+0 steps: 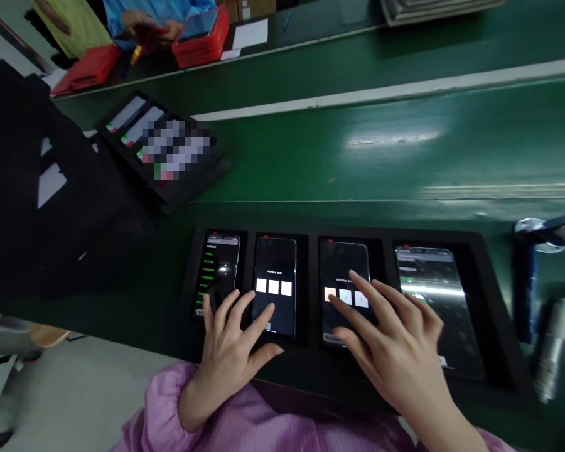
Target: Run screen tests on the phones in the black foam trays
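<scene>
Several smartphones lie face up in the slots of a black foam tray (311, 359) in front of me. My left hand (233, 351) has its fingers spread over the leftmost phone (223, 254) and the second phone (275, 254). The leftmost screen lists green lines; the second reads "Vibrator test" above three white squares. My right hand (395, 339) is spread over the third phone (339, 260), one fingertip at its orange-tinted left square. Part of that hand covers the rightmost phone (456, 320), whose screen reflects a bright light. Neither hand grasps anything.
At the upper left stands another black tray (122, 147) of phones, beside a dark stack (75, 220) of black foam. A silver cylindrical tool (553, 351) lies at the right. Across the green bench (287, 163), people work near red packs (202, 47).
</scene>
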`<state>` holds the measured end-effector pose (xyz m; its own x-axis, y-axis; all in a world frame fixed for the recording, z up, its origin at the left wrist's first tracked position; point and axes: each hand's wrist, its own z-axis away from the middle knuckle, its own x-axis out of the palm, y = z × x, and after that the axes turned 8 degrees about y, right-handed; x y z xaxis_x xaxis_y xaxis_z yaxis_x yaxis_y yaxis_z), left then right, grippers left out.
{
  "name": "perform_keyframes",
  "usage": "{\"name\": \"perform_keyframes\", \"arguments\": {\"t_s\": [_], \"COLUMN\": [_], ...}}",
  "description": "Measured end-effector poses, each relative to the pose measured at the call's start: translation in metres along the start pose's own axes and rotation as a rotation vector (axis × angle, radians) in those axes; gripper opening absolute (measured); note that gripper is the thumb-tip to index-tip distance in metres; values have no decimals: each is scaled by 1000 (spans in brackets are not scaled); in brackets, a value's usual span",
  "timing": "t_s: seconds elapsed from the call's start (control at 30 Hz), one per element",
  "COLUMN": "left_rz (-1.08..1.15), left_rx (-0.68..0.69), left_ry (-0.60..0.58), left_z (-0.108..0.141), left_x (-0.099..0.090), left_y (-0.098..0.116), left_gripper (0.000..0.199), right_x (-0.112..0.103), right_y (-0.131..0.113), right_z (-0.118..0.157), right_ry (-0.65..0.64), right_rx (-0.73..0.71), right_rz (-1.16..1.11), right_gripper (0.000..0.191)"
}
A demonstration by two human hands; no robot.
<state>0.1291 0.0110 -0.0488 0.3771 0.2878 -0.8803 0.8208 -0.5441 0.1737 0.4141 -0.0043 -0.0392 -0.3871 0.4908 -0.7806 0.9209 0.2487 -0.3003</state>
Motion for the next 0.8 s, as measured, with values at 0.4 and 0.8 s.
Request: {"name": "perform_keyframes", "arguments": {"t_s": [0.4,0.8], "left_rz": [-17,-20], "left_rx": [15,9], "left_ry": [-38,-30], "left_z": [0,-1], "left_x": [-3,-3], "left_y": [-2,-1], "left_gripper": [48,48], "right_x": [-34,-11], "right_y": [35,56], "right_z": [36,46], "right_ry": [107,231], "right_rx": [230,46], "right_rz": [-5,9], "right_gripper": [73,62]}}
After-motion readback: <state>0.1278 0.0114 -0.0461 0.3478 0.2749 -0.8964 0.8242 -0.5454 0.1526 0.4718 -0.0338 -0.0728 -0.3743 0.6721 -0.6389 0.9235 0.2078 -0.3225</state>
